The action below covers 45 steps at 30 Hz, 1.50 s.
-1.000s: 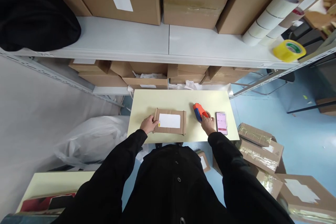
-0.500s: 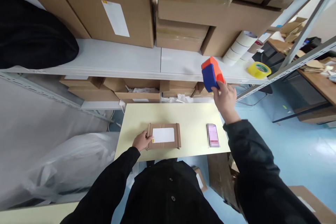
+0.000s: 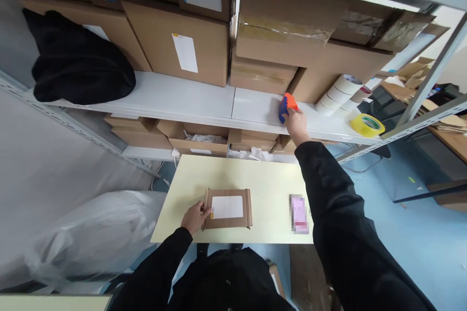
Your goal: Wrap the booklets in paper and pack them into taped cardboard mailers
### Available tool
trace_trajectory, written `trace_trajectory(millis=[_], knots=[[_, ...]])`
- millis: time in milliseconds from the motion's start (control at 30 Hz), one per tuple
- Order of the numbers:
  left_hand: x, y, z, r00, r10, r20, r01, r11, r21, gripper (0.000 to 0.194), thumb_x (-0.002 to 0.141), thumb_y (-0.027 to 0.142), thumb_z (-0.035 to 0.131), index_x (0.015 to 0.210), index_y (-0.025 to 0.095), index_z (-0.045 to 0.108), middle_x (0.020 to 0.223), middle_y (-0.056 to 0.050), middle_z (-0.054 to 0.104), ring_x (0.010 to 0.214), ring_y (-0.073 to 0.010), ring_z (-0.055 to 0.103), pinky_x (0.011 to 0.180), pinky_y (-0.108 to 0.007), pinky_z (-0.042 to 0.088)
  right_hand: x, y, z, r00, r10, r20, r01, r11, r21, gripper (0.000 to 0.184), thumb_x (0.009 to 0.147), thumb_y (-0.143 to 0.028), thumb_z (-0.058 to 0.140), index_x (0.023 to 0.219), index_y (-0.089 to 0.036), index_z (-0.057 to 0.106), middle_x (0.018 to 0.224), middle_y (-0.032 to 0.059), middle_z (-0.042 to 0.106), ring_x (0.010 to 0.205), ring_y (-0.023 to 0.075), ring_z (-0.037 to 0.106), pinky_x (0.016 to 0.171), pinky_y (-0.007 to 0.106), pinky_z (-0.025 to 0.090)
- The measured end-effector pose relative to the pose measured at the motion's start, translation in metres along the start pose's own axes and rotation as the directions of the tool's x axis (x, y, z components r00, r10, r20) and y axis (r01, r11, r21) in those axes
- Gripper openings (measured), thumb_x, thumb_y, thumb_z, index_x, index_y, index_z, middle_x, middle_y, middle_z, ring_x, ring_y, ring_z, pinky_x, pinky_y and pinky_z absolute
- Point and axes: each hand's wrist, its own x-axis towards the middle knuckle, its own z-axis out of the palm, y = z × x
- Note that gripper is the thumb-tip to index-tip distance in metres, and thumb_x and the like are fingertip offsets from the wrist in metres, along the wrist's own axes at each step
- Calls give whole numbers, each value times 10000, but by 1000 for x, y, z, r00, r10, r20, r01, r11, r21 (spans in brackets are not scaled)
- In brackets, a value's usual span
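A small flat cardboard box (image 3: 228, 222) with a white label lies on the pale yellow table (image 3: 270, 175). My left hand (image 3: 195, 216) is closed on the box's left edge, thumb on top by the label. Stretched forward, my right hand (image 3: 296, 124) grips an orange and blue tape dispenser (image 3: 283, 106) at the grey shelf (image 3: 182, 102). The dispenser is at the shelf's surface; whether it fully rests there I cannot tell. My fingers cover part of it.
A phone (image 3: 299, 215) lies at the table's right. Along the shelf are stacked tape rolls (image 3: 337, 95), a yellow tape roll (image 3: 368, 125), large cartons (image 3: 189, 53) and a black cloth item (image 3: 82, 60). A metal upright (image 3: 426, 73) stands at the right.
My right hand has lowered the tape dispenser from the air to the shelf. My left hand stays on the box. The view has tilted up, showing more shelf.
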Motion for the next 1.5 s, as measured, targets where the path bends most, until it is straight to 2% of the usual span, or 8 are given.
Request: trace_trajectory(millis=[233,400,567,667,833,1067,1300,1500], knots=[[2,0,-2,1000,22,9,-22,1000,-20,152,858,367,516,853,219,553,937,-63,706,861,-191,667,765,-276,469,8,-12,14,993,-110,-50,116,985,126,251,871,-204,490,1021,-57,627,897,194,668,872,281,582,918,461,389],[2,2,-4,999,22,28,-22,1000,8,221,861,368,520,992,195,562,1020,-87,700,913,-201,670,791,-279,475,-15,-11,-6,967,-214,-137,235,959,161,512,854,-273,527,1301,-28,479,1264,252,529,1168,347,463,1000,541,331],[2,13,-9,993,93,-79,-87,993,75,575,839,304,544,1363,143,369,1298,-169,563,1126,-245,603,915,-330,466,-96,-28,-15,973,-191,-132,220,941,258,523,883,-274,470,1376,-105,421,1350,205,479,1234,340,435,1021,534,333],[2,22,-11,969,205,-139,-187,973,132,553,837,275,539,1354,138,401,1391,-179,465,1294,-274,466,1048,-370,394,-176,-48,13,978,-149,144,79,912,403,455,900,-304,454,1310,-109,488,1182,186,599,1082,293,567,924,430,445],[0,27,-8,960,274,-49,-263,949,172,422,822,268,569,1228,162,518,1426,-161,410,1319,-293,432,1089,-388,368,-301,-87,71,736,-100,670,-260,871,416,572,863,-320,547,1380,-118,412,1220,185,607,1063,260,621,886,357,472],[-2,12,4,959,265,-106,-266,964,-4,643,773,240,625,1364,156,385,1514,-169,287,1401,-298,323,1103,-415,361,-346,-113,88,579,55,814,-524,790,319,727,829,-254,581,1459,-108,250,1124,177,667,1008,274,653,827,361,486],[9,3,-1,990,139,25,-129,961,-247,861,732,249,690,1452,140,230,1260,-151,607,1134,-251,608,986,-383,464,-358,-118,89,616,215,758,-674,641,366,449,701,-172,639,1134,-189,524,1080,108,660,957,224,646,785,326,516],[11,8,-13,978,201,-64,-209,885,-415,715,719,346,704,1341,125,431,1205,-140,616,1018,-215,653,905,-334,520,-378,-126,71,715,368,595,-693,481,537,440,653,-208,613,1063,-193,453,1079,104,605,957,214,610,793,356,522]])
